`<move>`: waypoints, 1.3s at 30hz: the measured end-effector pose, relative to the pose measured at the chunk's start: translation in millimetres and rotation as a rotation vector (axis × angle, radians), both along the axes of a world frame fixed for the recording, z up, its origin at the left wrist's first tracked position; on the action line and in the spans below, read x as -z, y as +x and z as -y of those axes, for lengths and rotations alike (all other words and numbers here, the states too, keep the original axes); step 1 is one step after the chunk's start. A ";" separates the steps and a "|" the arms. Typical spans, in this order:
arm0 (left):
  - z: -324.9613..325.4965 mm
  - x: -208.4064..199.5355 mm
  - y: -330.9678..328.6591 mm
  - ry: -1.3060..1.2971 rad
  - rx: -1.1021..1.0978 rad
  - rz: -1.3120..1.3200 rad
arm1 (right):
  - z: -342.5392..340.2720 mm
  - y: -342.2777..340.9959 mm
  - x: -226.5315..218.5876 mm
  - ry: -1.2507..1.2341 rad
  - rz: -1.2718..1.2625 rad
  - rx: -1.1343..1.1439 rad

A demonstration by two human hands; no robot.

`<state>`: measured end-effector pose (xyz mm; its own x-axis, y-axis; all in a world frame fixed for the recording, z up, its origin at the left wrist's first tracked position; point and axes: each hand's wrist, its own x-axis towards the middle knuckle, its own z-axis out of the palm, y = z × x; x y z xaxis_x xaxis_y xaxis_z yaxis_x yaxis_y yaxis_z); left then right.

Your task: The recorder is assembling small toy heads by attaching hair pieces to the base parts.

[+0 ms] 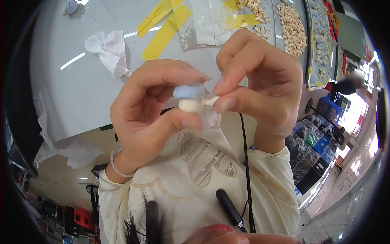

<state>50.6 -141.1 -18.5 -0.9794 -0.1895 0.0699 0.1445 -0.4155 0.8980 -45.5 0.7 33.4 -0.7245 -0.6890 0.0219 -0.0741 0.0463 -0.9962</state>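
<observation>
Between the thumb and fingers of my left hand sits a small rounded figure part, light blue on top and cream below. My right hand pinches a tiny cream piece between thumb and index finger, right at the figure part's right side. Whether the two pieces touch is blurred. Both hands are raised close to my body, over the table's near edge.
A crumpled white cloth and yellow tape strips lie on the table. Farther back are a clear round dish, a heap of small cream pieces and a tray of blue-and-cream parts. Another blue part stands far left.
</observation>
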 end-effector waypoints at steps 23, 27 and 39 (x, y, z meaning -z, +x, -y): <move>-6.7 -16.2 2.9 0.243 -0.011 0.282 | 2.0 9.9 15.4 -0.055 -0.224 0.059; -1.7 4.7 5.1 0.538 0.204 0.070 | -1.2 15.7 15.0 0.111 -0.368 0.007; 26.6 -20.3 24.4 -0.311 -0.092 0.210 | -203.7 -108.4 9.4 0.160 -0.202 1.017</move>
<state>75.0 -167.6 1.7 -0.9585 -0.2782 -0.0627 -0.0324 -0.1122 0.9932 -153.8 204.4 24.0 -0.9566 0.2371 0.1691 -0.0903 0.3104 -0.9463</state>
